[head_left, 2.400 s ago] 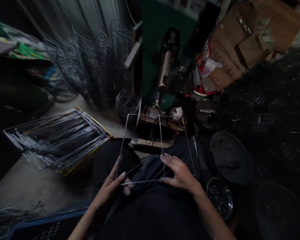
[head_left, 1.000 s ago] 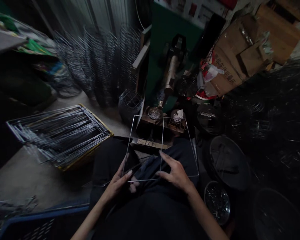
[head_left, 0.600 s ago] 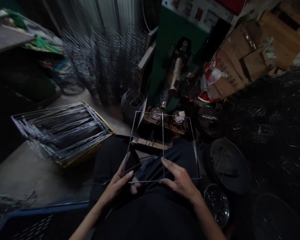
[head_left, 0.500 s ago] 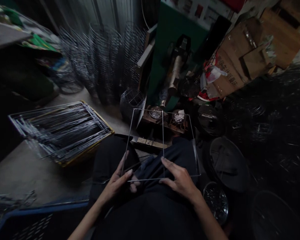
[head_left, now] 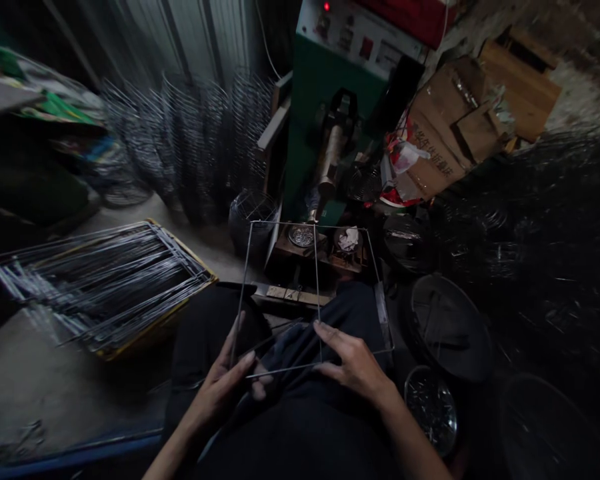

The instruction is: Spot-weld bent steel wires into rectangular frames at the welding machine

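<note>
A rectangular wire frame (head_left: 317, 275) with one wire across its middle is held over my lap, its far side near the machine's work point. My left hand (head_left: 233, 367) grips its near left corner, thumb on top and fingers beneath. On the middle wire, close to the near edge, my right hand (head_left: 347, 357) pinches with thumb and forefinger. Beyond the frame stands a green machine (head_left: 300, 160) with a metal electrode arm (head_left: 331, 157) pointing down. Below that arm sits a small dish of metal bits (head_left: 301, 235).
To the left, a yellow-edged crate (head_left: 207, 277) holds a stack of wire frames (head_left: 105, 280). Wire baskets (head_left: 190, 133) are piled behind. At right are a dark round tub (head_left: 450, 327), a bowl of metal pieces (head_left: 430, 410) and a cardboard box (head_left: 445, 133).
The view has tilted up and turned right, so more of the machine's panel with a red light shows. Both hands keep the same hold on the wire frame.
</note>
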Demonstrator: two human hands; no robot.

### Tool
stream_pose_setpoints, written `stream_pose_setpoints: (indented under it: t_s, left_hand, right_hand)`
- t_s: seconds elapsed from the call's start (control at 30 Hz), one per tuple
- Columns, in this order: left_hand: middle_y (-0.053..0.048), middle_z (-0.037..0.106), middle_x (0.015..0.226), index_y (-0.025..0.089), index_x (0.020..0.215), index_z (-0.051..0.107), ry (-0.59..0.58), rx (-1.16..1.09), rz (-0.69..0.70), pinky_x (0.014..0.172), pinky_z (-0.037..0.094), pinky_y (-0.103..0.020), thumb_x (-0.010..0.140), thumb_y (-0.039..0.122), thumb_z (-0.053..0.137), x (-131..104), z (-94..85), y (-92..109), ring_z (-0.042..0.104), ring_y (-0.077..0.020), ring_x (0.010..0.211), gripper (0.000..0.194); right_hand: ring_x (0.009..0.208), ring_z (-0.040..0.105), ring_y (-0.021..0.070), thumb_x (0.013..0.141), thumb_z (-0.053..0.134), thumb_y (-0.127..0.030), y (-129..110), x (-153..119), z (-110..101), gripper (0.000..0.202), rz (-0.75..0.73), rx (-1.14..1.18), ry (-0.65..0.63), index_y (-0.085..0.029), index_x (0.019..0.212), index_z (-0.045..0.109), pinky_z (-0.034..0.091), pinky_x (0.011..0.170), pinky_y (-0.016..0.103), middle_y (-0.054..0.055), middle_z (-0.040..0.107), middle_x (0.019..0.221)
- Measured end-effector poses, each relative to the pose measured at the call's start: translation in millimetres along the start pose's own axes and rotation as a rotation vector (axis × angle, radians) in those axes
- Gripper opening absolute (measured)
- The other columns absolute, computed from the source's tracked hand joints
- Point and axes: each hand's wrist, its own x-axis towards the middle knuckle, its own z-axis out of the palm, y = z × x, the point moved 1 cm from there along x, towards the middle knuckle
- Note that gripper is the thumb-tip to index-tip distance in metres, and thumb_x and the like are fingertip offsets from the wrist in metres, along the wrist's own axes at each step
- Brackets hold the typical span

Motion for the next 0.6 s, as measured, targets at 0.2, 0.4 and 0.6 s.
stream_pose_setpoints:
  t_s: [0.2, 0.4, 0.6]
  left_hand:
    - [-0.004, 0.069, 0.072, 0.031, 0.160, -0.002, 0.001, -0.001, 0.005, 0.055, 0.047, -0.025, 0.092, 0.041, 0.063, 2.5, 1.7, -0.9, 0.063, -0.0175, 0.051, 0.095]
    - [-0.003, 0.068, 0.069, 0.030, 0.160, 0.000, 0.019, -0.038, 0.019, 0.057, 0.048, -0.026, 0.091, 0.039, 0.066, 4.2, 4.3, 1.5, 0.062, -0.0170, 0.051, 0.096]
    - [-0.005, 0.069, 0.070, 0.028, 0.160, -0.003, -0.034, -0.038, 0.001, 0.056, 0.048, -0.026, 0.091, 0.040, 0.065, 9.9, 0.6, 2.5, 0.063, -0.0178, 0.052, 0.098]
  right_hand:
    - [0.139, 0.046, 0.0223, 0.079, 0.080, -0.013, 6.5, 0.4, -0.9, 0.092, -0.045, 0.041, 0.015, -0.032, 0.155, 0.032, 0.039, 0.118, 0.038, 0.003, 0.044, 0.153]
    - [0.137, 0.048, 0.0224, 0.077, 0.081, -0.012, 4.3, 2.4, -5.1, 0.093, -0.045, 0.034, 0.028, -0.032, 0.154, 0.034, 0.040, 0.117, 0.038, 0.003, 0.046, 0.152]
    - [0.136, 0.049, 0.0227, 0.075, 0.083, -0.012, 3.5, 6.1, -8.0, 0.092, -0.039, 0.017, 0.041, -0.029, 0.153, 0.038, 0.041, 0.117, 0.036, 0.005, 0.049, 0.150]
